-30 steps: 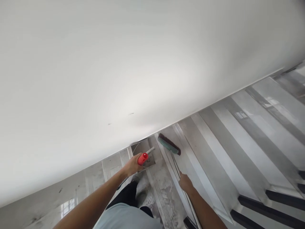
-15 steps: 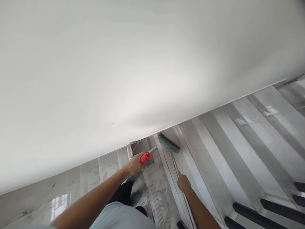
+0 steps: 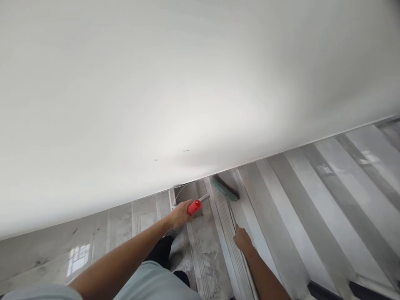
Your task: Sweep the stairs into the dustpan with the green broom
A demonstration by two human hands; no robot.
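Stairs [image 3: 292, 216] beside wall [image 3: 187, 83] | right hand [image 3: 243, 240]: fingers wrapped round broom [image 3: 225, 189], bristles near wall | left hand [image 3: 181, 213]: fingers curled round red handle [image 3: 194, 207], near wall | apparently sweeping; next stroke needs steady right grip

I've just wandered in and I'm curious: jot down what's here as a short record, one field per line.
Place: grey staircase beside a white wall
Left hand: closed around a red handle; what it belongs to is unclear
Right hand: closed around a broom stick
Broom head: green, dark bristles, close to the wall
Wall marks: small, dark
Lower right: black bars, partly out of view
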